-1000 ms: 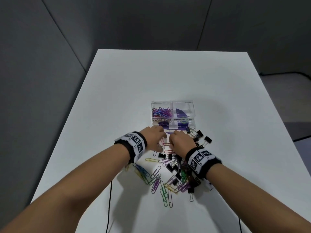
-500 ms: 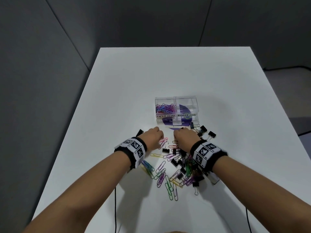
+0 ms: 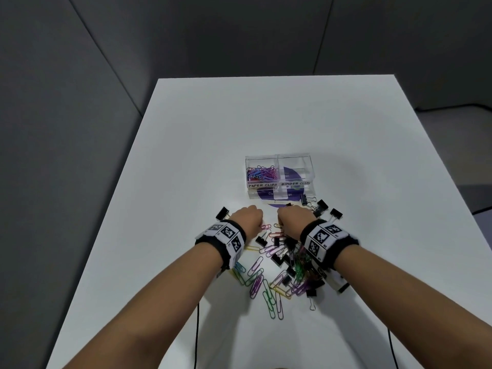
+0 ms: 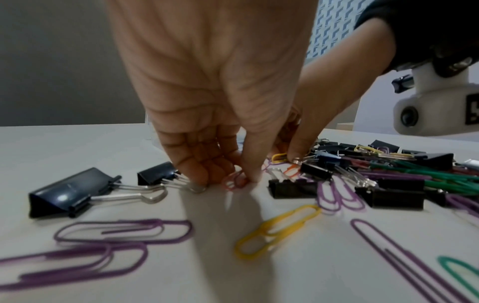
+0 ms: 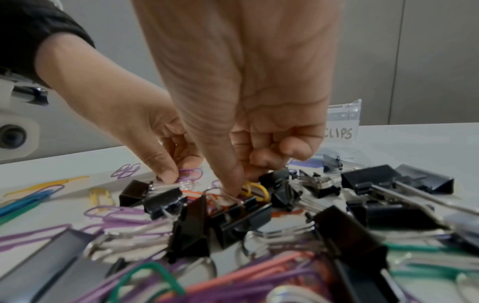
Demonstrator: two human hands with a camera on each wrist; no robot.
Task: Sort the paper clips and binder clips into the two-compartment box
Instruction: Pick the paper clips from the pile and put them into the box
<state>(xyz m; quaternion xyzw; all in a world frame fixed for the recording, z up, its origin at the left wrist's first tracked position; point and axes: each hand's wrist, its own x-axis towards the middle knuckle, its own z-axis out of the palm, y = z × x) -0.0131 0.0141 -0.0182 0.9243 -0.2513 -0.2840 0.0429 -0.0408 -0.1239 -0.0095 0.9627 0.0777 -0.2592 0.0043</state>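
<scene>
My left hand [image 4: 207, 86] has its fingers [image 4: 199, 168] curled down, pinching a pink paper clip [image 4: 234, 181] flat on the surface [image 3: 266, 115]. Right hand [image 5: 233, 82] has its fingers [image 5: 233, 180] pinched into the mixed pile [image 3: 287, 262] at a yellow paper clip [image 5: 255, 190]; I can't tell if it's actually gripped.

Paper clips: light thin wire, slick coating, lie flat, likely to snag together. Best to nail up a loop end, then pinch. Binder clips [image 5: 241, 217]: stiffer, heavier; take them by the black body or wire handles.

Left side of the surface is open. The box [image 3: 279, 177] sits just beyond the pile: paper clips in the left compartment, right one looks empty. Right edge is near, with stray binder clips there.
</scene>
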